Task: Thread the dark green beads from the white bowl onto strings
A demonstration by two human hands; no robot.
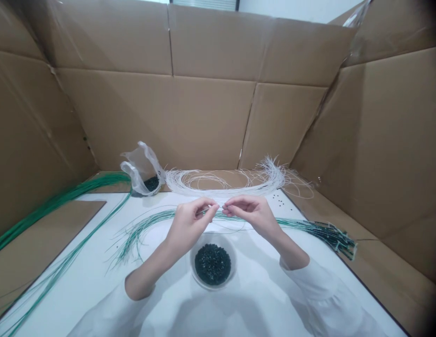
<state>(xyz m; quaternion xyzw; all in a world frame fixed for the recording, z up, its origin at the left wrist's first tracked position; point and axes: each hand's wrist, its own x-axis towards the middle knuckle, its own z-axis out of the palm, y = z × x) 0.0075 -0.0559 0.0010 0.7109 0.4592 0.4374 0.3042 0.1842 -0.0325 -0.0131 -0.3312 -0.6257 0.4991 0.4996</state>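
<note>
My left hand [194, 220] and my right hand [252, 213] meet almost fingertip to fingertip above the white table. Thumb and forefinger of the left are pinched, with a hint of a thin strand at the fingers, too fine to name surely. The right is pinched as well; whatever small thing it holds I cannot make out. Just below the hands stands a white bowl [233, 276] filled with small dark green beads [212, 263]. Behind the fingers, a bundle of thin green strands [151, 219] runs across the table, its right end threaded with dark beads [332, 236].
A coil of white strands [274, 178] lies at the back. Left of it, a plastic bag [140, 164] contains dark beads. Long green strands [63, 201] stretch along the left side. Loose beads [281, 202] dot the right. Cardboard walls [203, 117] enclose the table [267, 299].
</note>
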